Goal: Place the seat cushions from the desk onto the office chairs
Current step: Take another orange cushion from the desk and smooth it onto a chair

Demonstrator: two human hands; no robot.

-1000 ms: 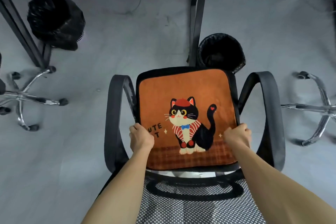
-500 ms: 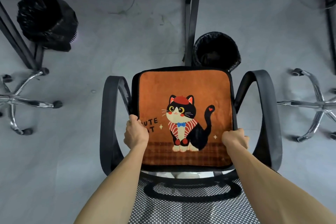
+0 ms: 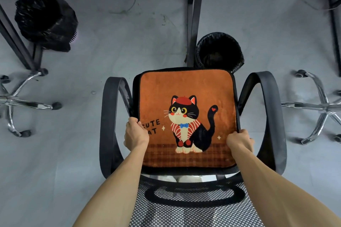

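The cushion lies flat on the chair seat. The left hand and right hand grip its side edges. Release remains; other chairs' seats are not visible.

Office chair seat carries orange cat seat cushion, lying flat between armrests. Grey floor holds two black bins, chrome chair bases, desk legs.
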